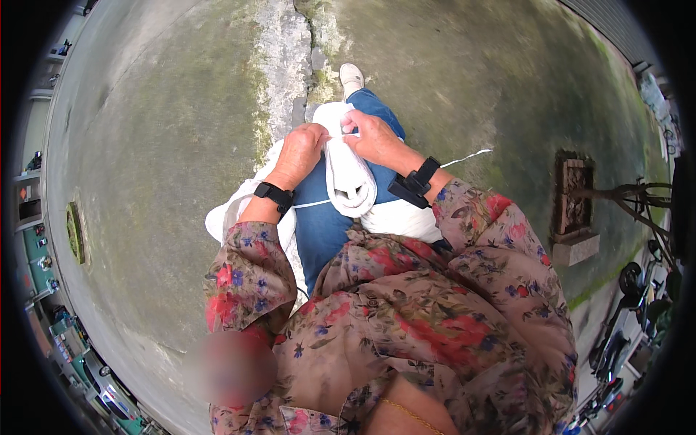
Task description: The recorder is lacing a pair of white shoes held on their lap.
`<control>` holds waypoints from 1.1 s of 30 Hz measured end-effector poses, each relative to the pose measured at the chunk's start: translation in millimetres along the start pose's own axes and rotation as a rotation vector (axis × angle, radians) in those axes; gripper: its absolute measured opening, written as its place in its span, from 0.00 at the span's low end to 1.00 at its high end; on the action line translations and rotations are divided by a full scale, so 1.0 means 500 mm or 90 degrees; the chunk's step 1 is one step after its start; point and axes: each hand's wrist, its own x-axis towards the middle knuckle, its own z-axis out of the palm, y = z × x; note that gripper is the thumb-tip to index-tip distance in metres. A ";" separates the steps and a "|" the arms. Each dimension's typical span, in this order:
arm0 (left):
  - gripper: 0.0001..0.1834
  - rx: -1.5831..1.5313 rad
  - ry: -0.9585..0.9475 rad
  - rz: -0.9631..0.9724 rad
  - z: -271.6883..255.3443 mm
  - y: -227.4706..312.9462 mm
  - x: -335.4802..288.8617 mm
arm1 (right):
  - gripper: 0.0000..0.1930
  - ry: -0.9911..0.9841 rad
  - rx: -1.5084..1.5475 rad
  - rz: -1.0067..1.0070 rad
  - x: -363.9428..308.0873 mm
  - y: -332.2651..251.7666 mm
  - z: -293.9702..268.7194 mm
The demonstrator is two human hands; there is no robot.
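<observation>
A long white padded cloth piece (346,170) with rounded ends lies across my blue-jeaned lap, its near end showing a dark slot-like opening. My left hand (301,148) pinches the left edge of the cloth piece near its middle. On the opposite edge, the fingers of my right hand (375,138) are closed on the same white material. My two fingertips are close together; anything small between them cannot be made out. A thin white cord (313,205) runs left from the near end, and another loose white strand (467,156) trails to the right of my right wrist.
More white cloth (243,206) bunches beside my left leg, and a white bundle (402,220) rests on my right thigh. Cracked, mossy concrete (181,94) surrounds me. A brick-edged planter (576,192) with a small tree stands to the right; parked motorbikes (623,319) sit at lower right.
</observation>
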 end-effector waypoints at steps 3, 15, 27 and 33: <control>0.04 0.110 0.085 0.017 -0.092 -0.056 -0.016 | 0.17 -0.070 -0.042 0.103 -0.028 0.004 -0.082; 0.14 -0.329 0.957 -0.406 -0.857 -0.388 -0.587 | 0.08 0.359 1.040 0.082 -0.281 0.183 -0.607; 0.12 -0.398 0.389 -0.525 -0.413 -0.128 -0.200 | 0.16 0.330 0.479 0.159 -0.160 0.098 -0.508; 0.08 -0.548 -0.148 -0.459 -0.129 0.079 -0.023 | 0.07 0.001 -0.046 -0.161 -0.095 0.058 -0.118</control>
